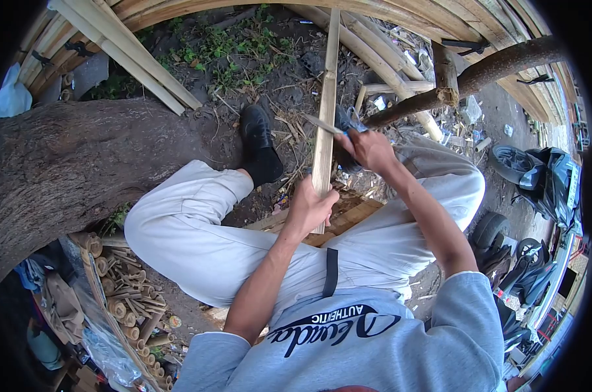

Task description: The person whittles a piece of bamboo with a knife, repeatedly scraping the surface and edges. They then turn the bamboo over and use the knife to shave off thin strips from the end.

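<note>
A long split bamboo strip (323, 153) runs away from my lap toward the top of the view. My left hand (309, 206) is wrapped round its near end, between my thighs. A knife (322, 123) is gripped in my right hand (369, 150), to the right of the strip. Its blade lies across the strip, pointing left. The knife's handle is mostly hidden by my fingers.
A thick tree trunk (67, 176) lies at left, with cut bamboo pieces (129, 300) below it. Long bamboo slats (126, 52) lean at upper left. A branch (472, 81) crosses at upper right. A motorbike (547, 183) stands far right.
</note>
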Tool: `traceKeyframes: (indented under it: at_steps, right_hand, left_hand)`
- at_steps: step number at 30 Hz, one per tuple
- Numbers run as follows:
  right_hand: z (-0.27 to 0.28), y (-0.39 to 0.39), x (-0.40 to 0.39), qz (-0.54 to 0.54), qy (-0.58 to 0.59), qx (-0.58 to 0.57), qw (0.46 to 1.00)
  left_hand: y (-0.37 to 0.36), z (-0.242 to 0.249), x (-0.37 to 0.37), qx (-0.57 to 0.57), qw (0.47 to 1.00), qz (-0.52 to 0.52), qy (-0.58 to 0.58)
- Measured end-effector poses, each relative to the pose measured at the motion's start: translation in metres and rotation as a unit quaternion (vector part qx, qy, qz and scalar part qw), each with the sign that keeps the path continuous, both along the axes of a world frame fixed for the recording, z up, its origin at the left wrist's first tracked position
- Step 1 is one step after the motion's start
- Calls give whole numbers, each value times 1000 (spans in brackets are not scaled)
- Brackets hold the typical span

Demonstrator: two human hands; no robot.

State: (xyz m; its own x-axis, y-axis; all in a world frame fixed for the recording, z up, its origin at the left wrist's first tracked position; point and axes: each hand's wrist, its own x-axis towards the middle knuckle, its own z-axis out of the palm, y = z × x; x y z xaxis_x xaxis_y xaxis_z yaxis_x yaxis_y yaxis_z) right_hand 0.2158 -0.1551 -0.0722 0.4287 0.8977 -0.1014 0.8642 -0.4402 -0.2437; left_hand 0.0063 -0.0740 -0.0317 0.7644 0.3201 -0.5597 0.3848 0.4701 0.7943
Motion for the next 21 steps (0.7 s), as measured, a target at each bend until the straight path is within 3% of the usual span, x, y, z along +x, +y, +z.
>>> traceKeyframes:
  at_steps: [6, 8, 10, 14, 21]
  right_hand:
    - [-10, 17, 20, -67, 56, 42, 995]
    - [20, 10, -14, 52, 125, 26, 990]
    - [25, 2, -35, 100, 141, 48, 984]
    - [28, 4, -19, 110, 112, -30, 987]
    - [6, 20, -5, 153, 47, -10, 987]
  left_hand:
    - [8, 2, 4, -33, 999, 14, 8]
    - [11, 6, 4, -40, 999, 18, 21]
    - [11, 2, 4, -35, 999, 6, 17]
    - [4, -3, 4, -32, 999, 13, 11]
    - [18, -2, 4, 6, 1000, 11, 25]
